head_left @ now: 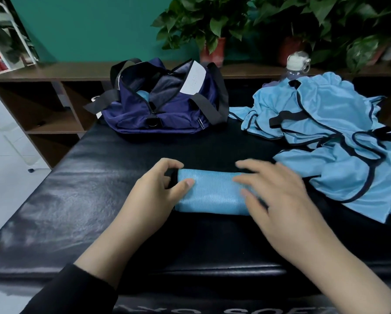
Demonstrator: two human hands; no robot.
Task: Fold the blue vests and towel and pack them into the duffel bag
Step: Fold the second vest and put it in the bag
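A light blue vest folded into a narrow bundle (215, 191) lies on the black padded bench (81, 189) in front of me. My left hand (160, 184) pinches its left end, thumb on top and fingers curled behind. My right hand (278, 196) lies over its right end with fingers spread; it is blurred. A heap of loose blue vests with dark trim (330, 137) sits at the right. The navy duffel bag (165, 103) stands unzipped at the far end, with something light blue showing inside.
A clear bottle with a white cap (296, 64) stands behind the vest heap. A brown shelf unit (53, 105) runs along the green wall, with potted plants (212, 26) on top. White floor lies to the left of the bench.
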